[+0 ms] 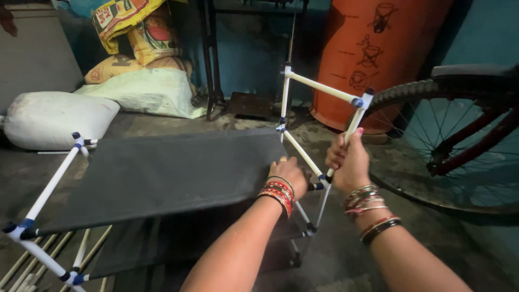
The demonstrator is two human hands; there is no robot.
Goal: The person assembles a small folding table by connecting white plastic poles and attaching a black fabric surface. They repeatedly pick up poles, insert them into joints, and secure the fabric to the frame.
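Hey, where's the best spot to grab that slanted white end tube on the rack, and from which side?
Grip the bare middle of the white tube, probably from the near side, where the right hand wraps it. It's thin and round, so fingers close around it, clear of the blue connectors.

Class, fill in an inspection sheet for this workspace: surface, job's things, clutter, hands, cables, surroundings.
Surface: grey concrete floor.
Job's things: white tube rack with dark fabric shelf.
Clutter: loose rods on the floor.
Hands: left hand presses the shelf edge; right hand grips an upright tube.
Cables: nothing seen.
Surroundings: sacks, orange drum, bicycle wheel.
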